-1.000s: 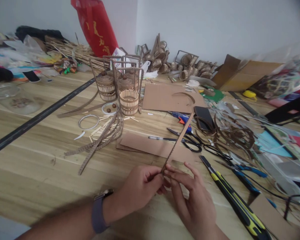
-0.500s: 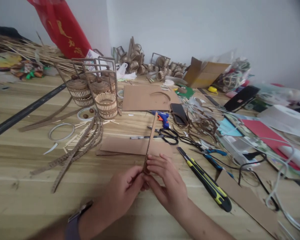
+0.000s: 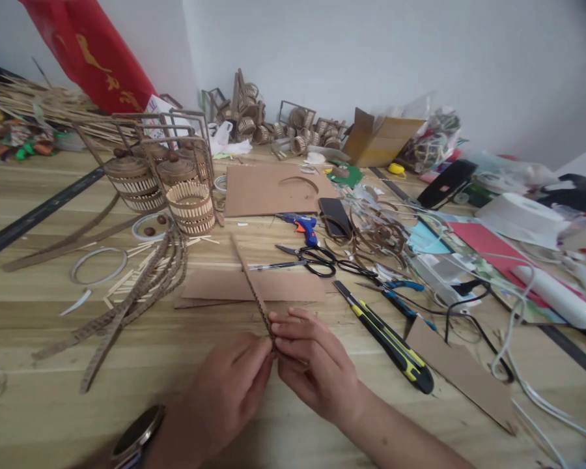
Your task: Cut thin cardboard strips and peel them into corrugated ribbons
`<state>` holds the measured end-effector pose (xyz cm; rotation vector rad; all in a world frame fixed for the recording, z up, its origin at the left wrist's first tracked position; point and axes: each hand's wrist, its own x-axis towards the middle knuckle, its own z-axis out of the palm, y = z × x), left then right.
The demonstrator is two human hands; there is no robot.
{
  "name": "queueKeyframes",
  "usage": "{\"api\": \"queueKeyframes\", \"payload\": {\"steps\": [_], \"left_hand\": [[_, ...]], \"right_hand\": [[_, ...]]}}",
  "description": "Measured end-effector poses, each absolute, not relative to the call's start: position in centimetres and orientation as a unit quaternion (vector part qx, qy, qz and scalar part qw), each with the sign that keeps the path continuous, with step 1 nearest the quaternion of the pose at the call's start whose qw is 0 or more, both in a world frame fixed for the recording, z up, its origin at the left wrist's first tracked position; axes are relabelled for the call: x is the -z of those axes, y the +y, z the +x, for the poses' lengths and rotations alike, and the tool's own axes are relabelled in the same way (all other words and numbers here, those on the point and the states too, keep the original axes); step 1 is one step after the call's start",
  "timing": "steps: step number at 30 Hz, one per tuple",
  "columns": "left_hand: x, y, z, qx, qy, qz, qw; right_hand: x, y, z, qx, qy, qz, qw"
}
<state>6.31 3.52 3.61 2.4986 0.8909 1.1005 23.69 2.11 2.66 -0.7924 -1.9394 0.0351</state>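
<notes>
A narrow cardboard strip [image 3: 251,284] rises from between my hands and leans away to the left, its corrugated edge showing. My left hand [image 3: 234,384] pinches its near end, thumb and fingers pressed together. Closed against the strip from the other side is my right hand [image 3: 317,365], its fingers laid along the near end and the thumb below. The very end of the strip is hidden by my fingers. Behind it a flat cardboard piece [image 3: 293,286] lies on the wooden table [image 3: 215,449], with a pen [image 3: 273,265] near its far edge.
A yellow-black utility knife [image 3: 390,345], black scissors [image 3: 320,262], blue pliers [image 3: 400,296] and a blue glue gun [image 3: 303,227] lie ahead and right. Small stick-sided baskets [image 3: 190,207], loose cardboard strips [image 3: 127,306] and tape rings [image 3: 99,265] are at left. White cables [image 3: 505,339] trail at right.
The strip has swung from leaning slightly right to leaning left, its near end still in both hands. My left hand has turned over more. The whole view has shifted a little to the right.
</notes>
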Motion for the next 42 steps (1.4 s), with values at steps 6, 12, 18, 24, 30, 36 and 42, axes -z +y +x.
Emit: {"api": "queueKeyframes", "payload": {"steps": [6, 12, 18, 24, 30, 36, 42], "left_hand": [[-3.8, 3.4, 6.2, -0.393, 0.261, 0.878, 0.086], [-3.9, 3.4, 5.9, -0.378, 0.256, 0.881, 0.124], [-6.1, 4.2, 3.9, -0.41, 0.25, 0.769, 0.423], [-8.0, 6.6, 1.6, -0.527, 0.089, 0.384, 0.753], [-7.0, 7.7, 2.8, -0.541, 0.209, 0.338, 0.741], [-3.4, 6.1, 5.9, -0.313, 0.372, 0.566, 0.666], [-2.5, 5.5, 6.9, -0.298, 0.329, 0.555, 0.703]], "right_hand": [[-3.1, 1.7, 23.8, -0.013, -0.809, -0.312, 0.497], [-3.3, 1.6, 23.8, -0.042, -0.8, -0.325, 0.502], [-3.3, 3.3, 25.5, 0.029, -0.813, -0.377, 0.442], [-2.5, 5.3, 27.7, 0.054, -0.805, -0.454, 0.378], [-1.9, 4.8, 26.6, -0.273, -0.636, -0.509, 0.512], [-2.0, 3.9, 24.8, -0.513, -0.502, -0.463, 0.52], [-1.9, 3.2, 23.6, -0.612, -0.444, -0.411, 0.51]]}}
